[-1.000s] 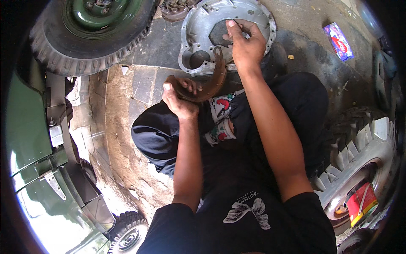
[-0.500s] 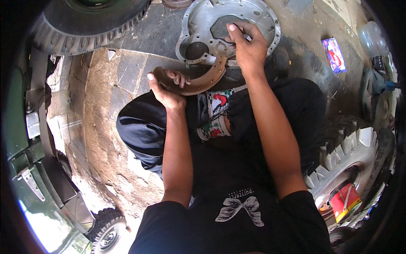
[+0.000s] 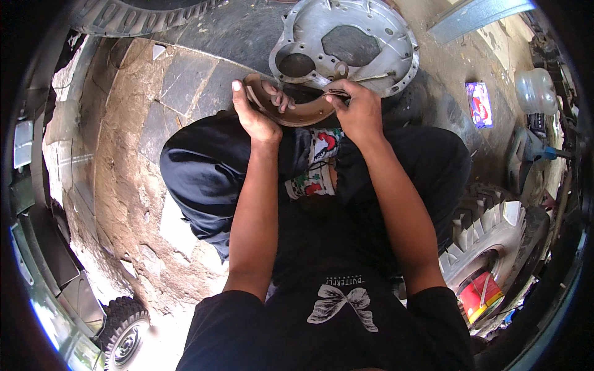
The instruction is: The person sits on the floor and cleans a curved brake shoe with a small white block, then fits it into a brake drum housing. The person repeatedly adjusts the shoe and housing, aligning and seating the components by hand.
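A curved, rusty brown brake shoe (image 3: 307,115) rests above my crossed legs. My left hand (image 3: 257,121) grips its left end, thumb on the outside and fingers curled over the inner curve. At the shoe's right end, my right hand (image 3: 363,112) pinches a small folded brown sheet (image 3: 336,92), which looks like sandpaper, against or very near the metal. Just beyond the shoe, a grey metal bell housing (image 3: 309,32) lies flat on the floor, with a large opening and a smaller round hole.
A large tyre (image 3: 139,21) is at the far left. To the right are a purple packet (image 3: 479,105), a clear plastic bottle (image 3: 536,91) and a blue-handled tool (image 3: 526,154). Nearer on the right, a red and yellow can (image 3: 479,297) sits by another tyre (image 3: 486,244).
My right hand has come down from above the bell housing to the brake shoe's right end. The shoe and my left hand have shifted slightly right and up in view.
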The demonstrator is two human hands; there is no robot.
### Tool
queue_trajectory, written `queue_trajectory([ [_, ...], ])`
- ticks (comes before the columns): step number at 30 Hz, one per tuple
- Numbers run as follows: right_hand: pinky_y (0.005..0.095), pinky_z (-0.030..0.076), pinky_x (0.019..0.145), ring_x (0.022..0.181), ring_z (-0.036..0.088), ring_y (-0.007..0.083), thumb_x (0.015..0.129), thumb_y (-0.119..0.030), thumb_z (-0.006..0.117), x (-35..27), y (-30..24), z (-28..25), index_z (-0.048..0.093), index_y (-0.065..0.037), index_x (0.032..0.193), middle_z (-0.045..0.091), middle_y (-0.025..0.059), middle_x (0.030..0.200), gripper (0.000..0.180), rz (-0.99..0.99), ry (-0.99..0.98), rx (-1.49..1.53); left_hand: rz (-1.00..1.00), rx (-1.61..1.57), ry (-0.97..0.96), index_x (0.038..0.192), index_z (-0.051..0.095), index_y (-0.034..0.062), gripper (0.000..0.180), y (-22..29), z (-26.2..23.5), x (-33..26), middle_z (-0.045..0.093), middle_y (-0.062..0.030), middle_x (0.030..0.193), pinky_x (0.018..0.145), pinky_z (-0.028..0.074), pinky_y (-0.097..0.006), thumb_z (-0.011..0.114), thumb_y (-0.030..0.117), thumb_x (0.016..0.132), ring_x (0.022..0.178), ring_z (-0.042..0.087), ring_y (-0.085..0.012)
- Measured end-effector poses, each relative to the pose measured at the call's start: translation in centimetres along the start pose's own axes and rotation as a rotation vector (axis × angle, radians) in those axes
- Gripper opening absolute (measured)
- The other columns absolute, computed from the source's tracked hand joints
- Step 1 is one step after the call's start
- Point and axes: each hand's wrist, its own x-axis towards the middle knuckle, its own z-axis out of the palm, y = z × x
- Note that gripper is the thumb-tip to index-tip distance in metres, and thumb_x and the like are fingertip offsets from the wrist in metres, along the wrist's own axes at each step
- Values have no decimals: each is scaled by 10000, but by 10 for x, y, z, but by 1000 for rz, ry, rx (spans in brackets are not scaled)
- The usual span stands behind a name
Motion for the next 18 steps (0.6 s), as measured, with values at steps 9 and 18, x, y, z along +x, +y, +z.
queue_trajectory([
  [9,401,549,768,907,720,361,819,-53,799,4,-6,-8,710,-39,975,743,148,944,181,-246,-257,41,83,-57,26,817,569,-3,623,-3,1,2,508,-106,640,505,467,-387,408,551,1051,518,497,-238],
  [18,434,550,753,878,717,383,800,-63,819,2,1,-6,719,-40,954,743,168,917,185,-41,-219,-138,94,-93,31,796,573,-3,596,-9,-3,0,532,-110,654,500,455,-371,426,511,1058,517,503,-231],
])
